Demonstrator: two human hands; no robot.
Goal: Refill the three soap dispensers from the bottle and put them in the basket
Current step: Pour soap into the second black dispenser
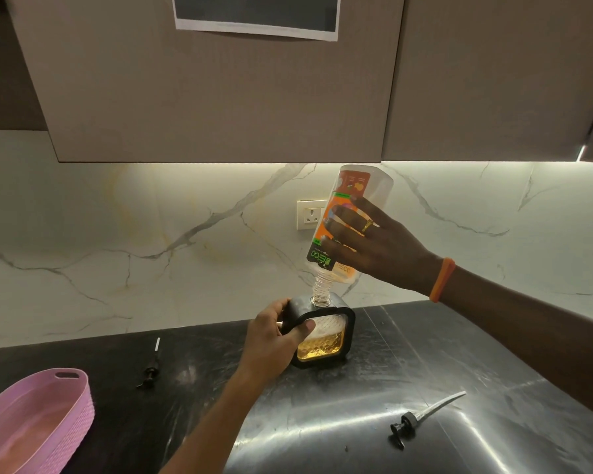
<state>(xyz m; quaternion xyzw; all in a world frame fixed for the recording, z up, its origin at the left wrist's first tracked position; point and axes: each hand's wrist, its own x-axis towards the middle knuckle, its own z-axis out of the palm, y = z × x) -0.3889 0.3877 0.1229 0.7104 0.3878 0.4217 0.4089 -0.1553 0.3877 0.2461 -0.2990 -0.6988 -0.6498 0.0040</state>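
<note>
On the dark, glossy worktop (425, 336), close to its back edge where it meets the marble wall, a black-framed soap dispenser (326, 336) stands upright, its clear patterned window showing amber liquid in the lower part. The left hand (274, 340) grips the dispenser's left side, thumb curled across the front of the frame and fingers wrapped behind it. The right hand (374, 241), with a ring on one finger and an orange band on the wrist, holds the refill bottle (346, 220) upside down and tilted, fingers curved round its orange label; the bottle's ribbed clear neck sits in the opening on top of the dispenser. Most of the bottle looks empty, with a little orange liquid low near the neck. A black pump head (150, 369) with its tube lies on the worktop to the left of the dispenser, well apart from it. A second pump (421, 417) with a long pale tube lies nearer the front edge, to the right. The pink basket (72, 398) rests at the front left corner, partly out of view.
</note>
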